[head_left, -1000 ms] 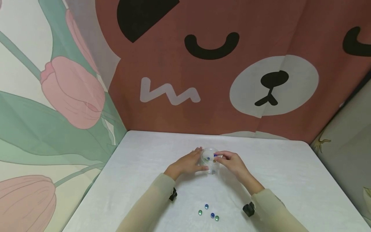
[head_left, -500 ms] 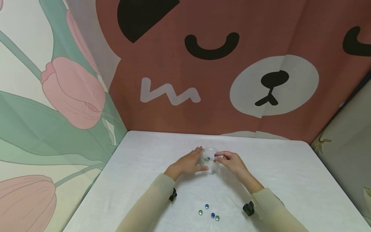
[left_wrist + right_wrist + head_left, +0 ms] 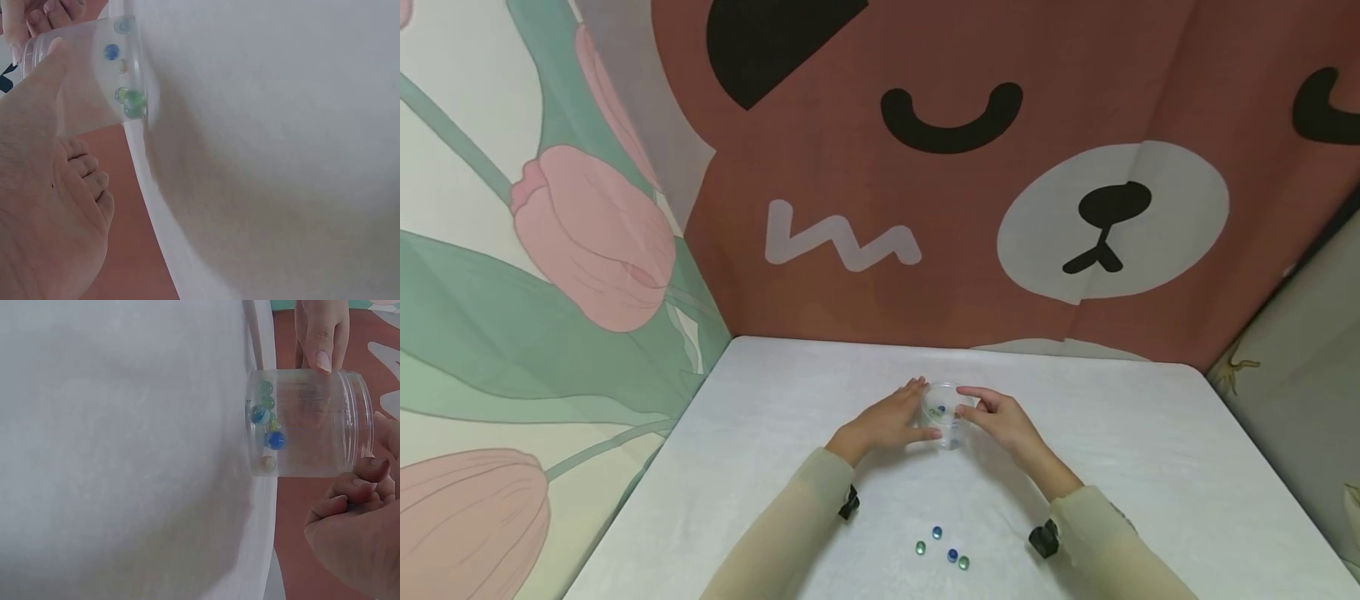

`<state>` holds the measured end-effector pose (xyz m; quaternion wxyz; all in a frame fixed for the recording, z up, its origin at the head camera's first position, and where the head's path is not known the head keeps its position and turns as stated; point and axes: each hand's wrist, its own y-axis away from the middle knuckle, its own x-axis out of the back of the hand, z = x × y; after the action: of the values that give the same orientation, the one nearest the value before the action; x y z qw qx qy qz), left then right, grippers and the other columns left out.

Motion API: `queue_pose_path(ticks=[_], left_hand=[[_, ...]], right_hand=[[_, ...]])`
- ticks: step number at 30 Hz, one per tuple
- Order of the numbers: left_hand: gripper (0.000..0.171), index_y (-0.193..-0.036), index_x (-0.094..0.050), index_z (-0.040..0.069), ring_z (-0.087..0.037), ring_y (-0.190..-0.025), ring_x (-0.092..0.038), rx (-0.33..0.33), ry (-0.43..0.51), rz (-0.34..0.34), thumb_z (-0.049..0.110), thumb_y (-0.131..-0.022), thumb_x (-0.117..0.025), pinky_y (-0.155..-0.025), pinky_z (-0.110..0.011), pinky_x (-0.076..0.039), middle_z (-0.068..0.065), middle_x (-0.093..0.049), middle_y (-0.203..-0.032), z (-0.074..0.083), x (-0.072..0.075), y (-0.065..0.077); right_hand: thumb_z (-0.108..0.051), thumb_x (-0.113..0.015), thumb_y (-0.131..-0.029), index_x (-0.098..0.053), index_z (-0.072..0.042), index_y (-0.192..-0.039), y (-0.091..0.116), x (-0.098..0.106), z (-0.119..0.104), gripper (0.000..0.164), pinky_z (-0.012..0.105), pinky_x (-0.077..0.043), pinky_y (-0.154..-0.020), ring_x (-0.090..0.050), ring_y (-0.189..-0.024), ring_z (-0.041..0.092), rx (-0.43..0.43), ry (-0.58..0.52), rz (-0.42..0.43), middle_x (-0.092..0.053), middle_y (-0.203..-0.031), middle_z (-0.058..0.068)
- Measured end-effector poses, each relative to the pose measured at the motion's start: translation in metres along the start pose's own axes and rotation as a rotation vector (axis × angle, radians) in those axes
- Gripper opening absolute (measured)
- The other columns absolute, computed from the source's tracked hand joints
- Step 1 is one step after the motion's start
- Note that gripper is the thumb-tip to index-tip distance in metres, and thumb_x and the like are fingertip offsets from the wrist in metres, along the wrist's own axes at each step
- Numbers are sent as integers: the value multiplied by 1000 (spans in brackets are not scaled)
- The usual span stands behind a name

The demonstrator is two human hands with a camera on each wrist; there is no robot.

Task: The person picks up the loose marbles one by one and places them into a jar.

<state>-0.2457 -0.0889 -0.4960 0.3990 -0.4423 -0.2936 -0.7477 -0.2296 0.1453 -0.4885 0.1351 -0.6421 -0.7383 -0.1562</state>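
Note:
A clear plastic jar [image 3: 950, 439] with a wide mouth stands upright on the white table. My left hand [image 3: 883, 423] holds it from the left, with the thumb in front and the fingers behind. At the right side of the mouth is my right hand [image 3: 1003, 425], its thumb and index finger spread apart over the rim with no marble between them; the other fingers curl. Several glass marbles lie at the jar's bottom, among them a deep blue marble [image 3: 275, 440], a blue-and-white marble [image 3: 259, 414] and green marbles [image 3: 132, 103].
Nearer the body, several loose marbles lie on the table [image 3: 775, 533]: a light blue one [image 3: 937, 532], a dark blue one [image 3: 952, 555] and green ones [image 3: 921, 547]. A brown bear-print cloth [image 3: 842, 308] hangs behind the table, a tulip-print cloth [image 3: 587, 242] at the left.
My right thumb and index finger have parted and let go of a blue marble, which has dropped into the jar. My left hand keeps its hold on the jar.

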Motion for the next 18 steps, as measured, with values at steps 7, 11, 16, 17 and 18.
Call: queue_pose_path(ticks=[7, 11, 16, 17, 18], left_hand=[[97, -163, -16, 11, -18, -157, -9, -7, -23, 9, 64, -94, -59, -126, -41, -19, -2, -11, -171, 1, -1, -2], [97, -163, -17, 11, -19, -157, -10, 0, -18, 9, 64, -94, -60, -126, -42, -19, -2, -11, -171, 1, -1, -1], [96, -163, -17, 12, -19, -157, -10, 8, -9, 6, 63, -94, -60, -126, -43, -20, -2, -11, -171, 2, 1, 0], [96, -163, -17, 12, -20, -157, -10, 9, -5, 5, 63, -94, -60, -126, -43, -19, -2, -11, -171, 2, 1, 0], [96, -164, -16, 12, -20, -157, -10, 12, 0, 2, 63, -94, -60, -126, -43, -19, -2, -11, -171, 2, 1, 1]], right_hand=[[-23, -75, -93, -67, -12, -133, 0, -1, 3, 41, 24, -35, -55, -42, -67, 15, 1, -7, -6, -48, -76, -1], [-23, -74, -94, -67, -12, -133, -1, -1, 3, 41, 24, -36, -55, -42, -68, 15, 4, -13, -17, -48, -76, -1], [-24, -73, -95, -67, -14, -134, 2, 0, 1, 40, 24, -37, -57, -43, -71, 17, 9, -13, -24, -48, -79, 0], [-24, -72, -96, -67, -14, -134, 3, 0, 1, 40, 24, -37, -58, -44, -72, 17, 14, -14, -31, -49, -79, 1], [-25, -72, -96, -66, -14, -134, 4, 0, 2, 40, 24, -38, -58, -44, -72, 18, 20, -16, -40, -49, -80, 1]])
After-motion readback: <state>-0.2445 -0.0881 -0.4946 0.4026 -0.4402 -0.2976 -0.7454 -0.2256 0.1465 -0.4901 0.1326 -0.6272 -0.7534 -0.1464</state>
